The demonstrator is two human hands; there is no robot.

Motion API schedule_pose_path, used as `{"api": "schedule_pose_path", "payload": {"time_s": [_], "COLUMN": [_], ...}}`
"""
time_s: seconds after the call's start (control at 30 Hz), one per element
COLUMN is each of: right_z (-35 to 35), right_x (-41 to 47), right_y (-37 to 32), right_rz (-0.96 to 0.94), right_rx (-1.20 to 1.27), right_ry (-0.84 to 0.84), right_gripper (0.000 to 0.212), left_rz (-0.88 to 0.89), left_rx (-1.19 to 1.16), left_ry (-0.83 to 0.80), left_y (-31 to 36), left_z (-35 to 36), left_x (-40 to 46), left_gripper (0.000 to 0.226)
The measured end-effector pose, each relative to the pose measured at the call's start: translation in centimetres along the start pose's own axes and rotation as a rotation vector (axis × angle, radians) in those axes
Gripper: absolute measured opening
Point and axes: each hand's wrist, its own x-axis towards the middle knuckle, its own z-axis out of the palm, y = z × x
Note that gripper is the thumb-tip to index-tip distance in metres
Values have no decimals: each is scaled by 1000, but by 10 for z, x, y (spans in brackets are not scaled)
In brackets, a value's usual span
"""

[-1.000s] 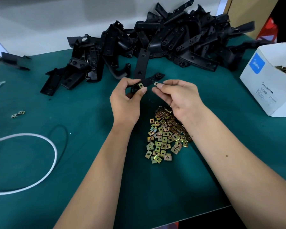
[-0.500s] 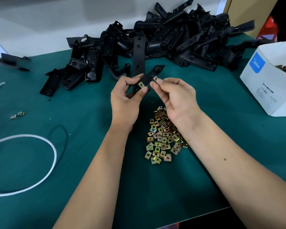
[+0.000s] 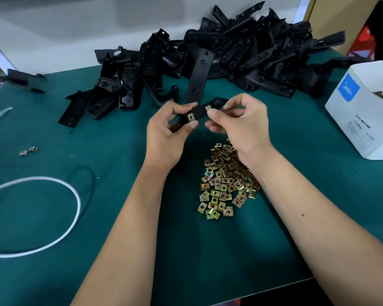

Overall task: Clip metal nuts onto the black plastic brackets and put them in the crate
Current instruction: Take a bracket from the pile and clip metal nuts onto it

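Surface: green mat (image 3: pixel 208 257) covers the workbench; a pale wall stands at the far side.
Left hand: left hand (image 3: pixel 164 138) pinches the held bracket (image 3: pixel 199 112) between thumb and fingers at its near-left end, lifted off the mat.
Clipped nut: one metal nut (image 3: pixel 190 117) sits on the held bracket, just above the left thumb tip.
Right hand: right hand (image 3: pixel 241 127) has its fingers curled, thumb and forefinger pinched on a second nut (image 3: pixel 207 108) at the bracket's edge, right of the clipped one.
Loose nuts: pile of brass-coloured nuts (image 3: pixel 224 184) lies on the mat near the hands, partly under the right wrist.
Bracket stock: heap of black brackets (image 3: pixel 219 60) occupies the far centre and far right of the mat.
Box: white carton (image 3: pixel 360 115) at the right edge, nuts visible inside.
Strays: two stray nuts (image 3: pixel 28 151) lie at the left; a white cord loop (image 3: pixel 73 193) lies near left.
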Motion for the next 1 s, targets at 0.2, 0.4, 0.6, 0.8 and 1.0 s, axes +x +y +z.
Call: {"api": "schedule_pose_path", "payload": {"time_s": [0.2, 0.4, 0.6, 0.8, 1.0], "right_z": [-19, -19, -18, -15, -11], "right_x": [12, 16, 17, 17, 16], "right_y": [4, 8, 14, 16, 15], "right_rz": [-416, -404, -428, -481, -516], "right_rx": [-846, -935, -944, -944, -975], "right_ry": [-234, -382, -420, -420, -420], "right_gripper": [50, 33, 33, 22, 28], "left_rz": [-113, -101, -73, -102, -133], "left_rx": [-1, 42, 219, 274, 242], "left_ry": [-74, -171, -139, -123, -108], "left_y": [-9, -7, -6, -6, -6], "left_z": [-23, -28, -32, -35, -37], "left_x": [2, 2, 0, 1, 1], "left_gripper": [21, 27, 25, 25, 26]}}
